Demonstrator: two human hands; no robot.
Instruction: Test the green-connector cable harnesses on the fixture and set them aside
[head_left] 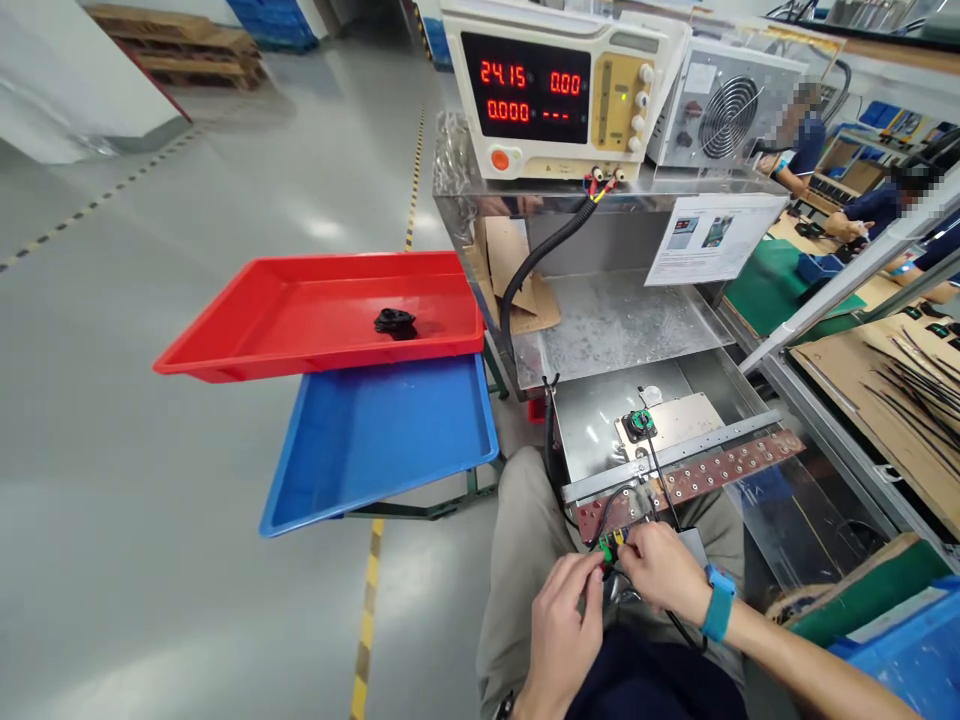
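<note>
My left hand (562,615) and my right hand (664,572) meet low in the view, just in front of a metal test fixture (600,410). Together they pinch a small green and yellow connector (611,543) on the end of a black cable. My right wrist wears a blue band (718,602). The cable runs up to a round black and green socket (640,424) mounted on a pale plate. A brown perforated strip (739,465) lies across the fixture's front edge.
A power supply (551,85) reading 24.15 stands on the shelf above, a fan unit (724,105) beside it. At left, a red tray (300,305) holding a black part (395,321) sits over a blue tray (375,440). Other people work at the far right (862,210).
</note>
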